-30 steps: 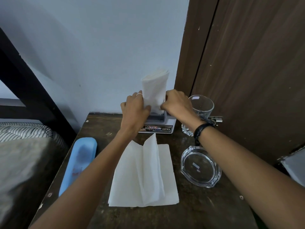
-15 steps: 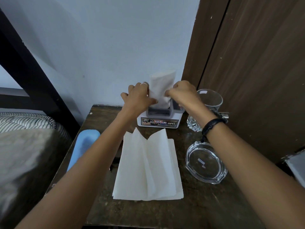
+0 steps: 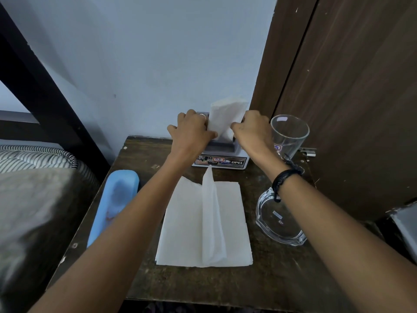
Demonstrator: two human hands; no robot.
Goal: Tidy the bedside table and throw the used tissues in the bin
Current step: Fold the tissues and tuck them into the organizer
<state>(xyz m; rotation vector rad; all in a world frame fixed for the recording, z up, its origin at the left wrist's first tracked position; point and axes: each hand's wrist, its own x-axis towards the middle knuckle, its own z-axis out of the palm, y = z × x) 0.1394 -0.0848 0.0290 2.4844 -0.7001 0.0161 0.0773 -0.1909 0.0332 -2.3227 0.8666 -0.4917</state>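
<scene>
A white folded tissue (image 3: 225, 116) stands upright in a small grey and white tissue holder (image 3: 222, 160) at the back of the dark wooden bedside table (image 3: 203, 283). My left hand (image 3: 191, 134) pinches the tissue's left side and my right hand (image 3: 252, 132) pinches its right side, low down at the holder's slot. A stack of flat white tissues (image 3: 203, 224) lies in the middle of the table, with one fold sticking up.
A drinking glass (image 3: 288, 134) stands right of the holder, and a glass ashtray (image 3: 279, 220) lies in front of it. A light blue case (image 3: 115, 202) rests along the left edge. A bed (image 3: 31, 190) is on the left and a wooden door (image 3: 349, 98) on the right.
The view has shifted a little; both hands stay on the upright tissue, which now sits slightly lower in the holder. The flat stack's raised fold has narrowed.
</scene>
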